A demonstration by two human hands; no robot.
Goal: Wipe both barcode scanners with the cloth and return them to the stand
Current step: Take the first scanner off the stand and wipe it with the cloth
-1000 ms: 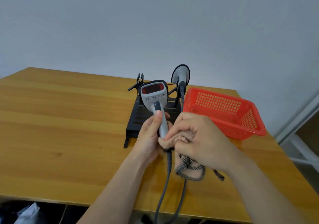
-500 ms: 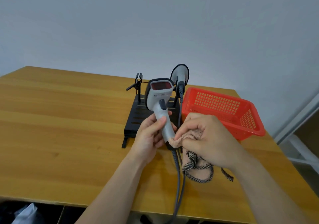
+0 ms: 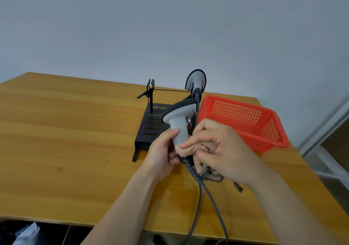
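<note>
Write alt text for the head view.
The left hand grips a grey scanner by the handle while the right hand presses a pink cloth against it. Behind, a second scanner sits on a black stand beside a red basket.

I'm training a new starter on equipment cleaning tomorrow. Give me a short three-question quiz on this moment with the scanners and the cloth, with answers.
1. True or false: the left hand holds the gray scanner by its handle.
2. Where is the second scanner? A: in a drawer. B: on the stand. C: on the floor.
3. Fill in: the right hand presses the ____ against the gray scanner's handle.

Key: 1 true; 2 B; 3 cloth.
</note>
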